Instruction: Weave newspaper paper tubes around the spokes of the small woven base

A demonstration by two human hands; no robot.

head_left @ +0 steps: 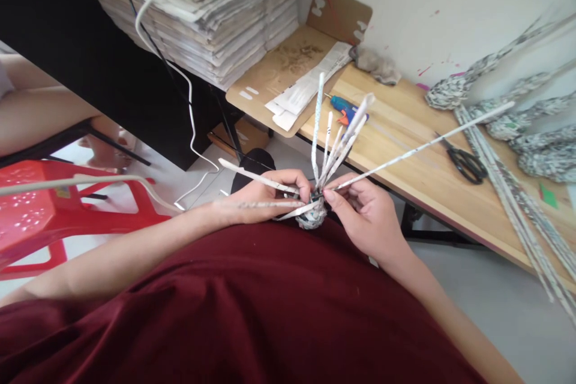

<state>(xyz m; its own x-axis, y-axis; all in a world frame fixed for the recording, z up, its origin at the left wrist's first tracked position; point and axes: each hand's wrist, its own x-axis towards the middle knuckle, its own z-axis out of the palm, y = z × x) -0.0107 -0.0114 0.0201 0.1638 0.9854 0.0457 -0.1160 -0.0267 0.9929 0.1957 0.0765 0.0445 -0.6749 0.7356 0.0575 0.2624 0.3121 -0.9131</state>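
Note:
Both hands meet over my lap in dark red cloth. My left hand [265, 192] curls its fingers round a small woven ball of rolled newspaper [311, 216], from which several thin paper sticks [342, 141] fan upward. My right hand [366, 213] pinches one long paper stick [423, 145] right at the woven ball; that stick reaches out over the wooden table [405, 162]. Another long paper stick [90, 183] trails off to the left past my left forearm.
On the table lie black scissors [468, 163], a blue glue gun [345, 109], a cardboard sheet [279, 69] with paper strips, and a bundle of paper sticks [517, 210] beside woven pieces [526, 132]. Stacked newspapers [207, 6] sit at the back. A red plastic stool [54, 210] stands left.

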